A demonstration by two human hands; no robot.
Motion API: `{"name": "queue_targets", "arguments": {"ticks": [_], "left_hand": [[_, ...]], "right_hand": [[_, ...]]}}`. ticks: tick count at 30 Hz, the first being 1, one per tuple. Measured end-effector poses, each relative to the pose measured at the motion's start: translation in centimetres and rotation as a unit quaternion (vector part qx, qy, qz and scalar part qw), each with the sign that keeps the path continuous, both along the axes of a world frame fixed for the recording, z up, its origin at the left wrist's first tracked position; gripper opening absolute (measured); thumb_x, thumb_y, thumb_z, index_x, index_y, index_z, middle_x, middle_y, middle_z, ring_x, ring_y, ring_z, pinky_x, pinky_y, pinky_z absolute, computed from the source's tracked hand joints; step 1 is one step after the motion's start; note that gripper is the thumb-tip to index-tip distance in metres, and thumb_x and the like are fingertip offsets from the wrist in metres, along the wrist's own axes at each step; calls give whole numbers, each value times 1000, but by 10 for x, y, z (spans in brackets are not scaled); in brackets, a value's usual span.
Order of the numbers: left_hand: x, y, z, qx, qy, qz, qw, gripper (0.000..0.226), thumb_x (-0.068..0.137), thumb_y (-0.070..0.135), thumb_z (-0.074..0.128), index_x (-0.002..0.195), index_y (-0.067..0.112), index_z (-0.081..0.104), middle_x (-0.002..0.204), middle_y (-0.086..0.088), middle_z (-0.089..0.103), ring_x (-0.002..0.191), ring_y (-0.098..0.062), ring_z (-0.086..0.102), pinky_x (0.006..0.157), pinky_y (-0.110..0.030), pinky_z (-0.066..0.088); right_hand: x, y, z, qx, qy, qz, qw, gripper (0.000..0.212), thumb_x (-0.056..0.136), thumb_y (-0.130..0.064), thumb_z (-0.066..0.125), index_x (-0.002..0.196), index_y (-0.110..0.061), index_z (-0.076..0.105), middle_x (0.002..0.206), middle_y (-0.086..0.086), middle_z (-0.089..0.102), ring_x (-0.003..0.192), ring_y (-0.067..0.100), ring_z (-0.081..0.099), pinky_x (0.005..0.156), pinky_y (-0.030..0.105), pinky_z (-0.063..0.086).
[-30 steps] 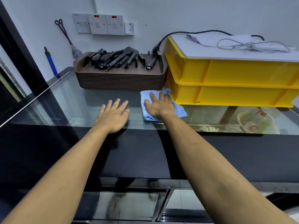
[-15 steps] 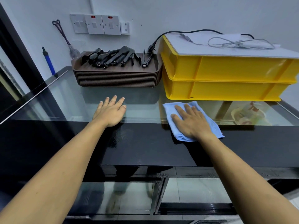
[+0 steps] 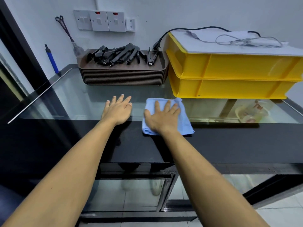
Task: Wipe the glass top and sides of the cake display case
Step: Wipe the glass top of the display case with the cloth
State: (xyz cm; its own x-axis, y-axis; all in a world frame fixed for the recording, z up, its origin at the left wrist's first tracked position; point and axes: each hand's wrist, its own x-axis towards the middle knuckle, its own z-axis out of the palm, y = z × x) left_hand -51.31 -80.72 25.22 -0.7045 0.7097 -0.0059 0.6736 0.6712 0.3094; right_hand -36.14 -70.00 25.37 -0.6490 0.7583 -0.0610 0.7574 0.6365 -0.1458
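The display case has a glass top (image 3: 68, 102) with a wide black band along its near edge and glass panels below. A folded light-blue cloth (image 3: 184, 118) lies where the glass meets the black band. My right hand (image 3: 161, 117) presses flat on the cloth with straight, spread fingers. To its left, my left hand (image 3: 117, 110) rests flat on the top, fingers straight, holding nothing.
A stack of brown trays (image 3: 123, 76) with black tongs stands at the back of the glass. Two stacked yellow crates (image 3: 229, 74) with a white lid and cables sit at the back right. Switches and scissors hang on the wall behind.
My right hand slid the cloth from the back near the trays toward me and to the right, then back left a little. My left hand stayed in place.
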Motion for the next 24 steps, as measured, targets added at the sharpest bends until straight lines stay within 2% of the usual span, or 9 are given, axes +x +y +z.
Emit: {"name": "queue_targets", "arguments": {"ticks": [4, 7, 10, 13, 15, 18, 21, 24], "left_hand": [[-27, -13, 1, 38, -22, -34, 998, 51, 113, 33, 24, 163, 33, 29, 174, 5, 17, 161, -23, 8, 129, -42, 2], [-41, -29, 3, 7, -8, -57, 998, 52, 113, 38, 21, 165, 36, 24, 174, 4, 13, 161, -23, 5, 130, -44, 2], [-40, -34, 3, -9, -2, -71, 997, 53, 113, 43, 17, 166, 38, 18, 175, 5, 8, 162, -21, 1, 129, -43, -1], [-42, -33, 1, -10, 5, -71, 997, 54, 112, 44, 14, 166, 38, 15, 175, 5, 5, 162, -21, 0, 130, -44, -2], [-40, -33, 0, -14, 12, -69, 997, 55, 112, 44, 14, 166, 38, 15, 175, 4, 5, 162, -22, 0, 130, -44, -1], [-36, -35, 0, -15, 19, -68, 997, 56, 111, 44, 13, 166, 37, 15, 175, 4, 5, 162, -23, 1, 130, -45, -2], [-34, -35, 2, -20, 21, -66, 997, 56, 111, 44, 13, 167, 36, 14, 175, 4, 5, 162, -23, 0, 130, -45, -2], [-36, -32, 3, -21, 22, -73, 997, 55, 111, 42, 16, 166, 37, 16, 175, 4, 6, 162, -24, 2, 129, -47, 0]], "right_hand": [[2, -54, 1, -11, 4, 106, 994, 74, 100, -67, 16, 164, -32, 4, 170, 21, -9, 155, 45, -12, 124, 57, -11], [34, -66, 3, -13, 8, 192, 981, 69, 100, -69, 18, 162, -42, 6, 172, 11, -7, 157, 37, -11, 125, 52, -8], [83, -54, 7, 4, -9, 262, 965, 72, 92, -77, 11, 159, -52, 10, 173, -2, -2, 158, 26, -7, 127, 45, -6], [124, -19, 13, -9, -7, 226, 974, 67, 94, -77, 19, 157, -56, 13, 172, -12, 0, 159, 17, -7, 127, 38, -6], [134, 8, 13, -9, 5, 173, 985, 70, 91, -80, 15, 157, -56, 13, 172, -12, 1, 158, 15, -6, 128, 39, -3], [111, 33, 6, 15, 14, 58, 998, 67, 97, -72, 21, 160, -48, 16, 172, -4, 6, 158, 25, 0, 127, 46, 2], [56, 9, 1, 11, 17, -43, 999, 69, 98, -71, 21, 161, -45, 14, 172, 10, 3, 156, 42, 1, 125, 54, 2], [10, -58, -2, -8, 33, 21, 999, 70, 98, -72, 21, 162, -43, 12, 171, 15, -3, 155, 45, -6, 124, 57, -6]]}}
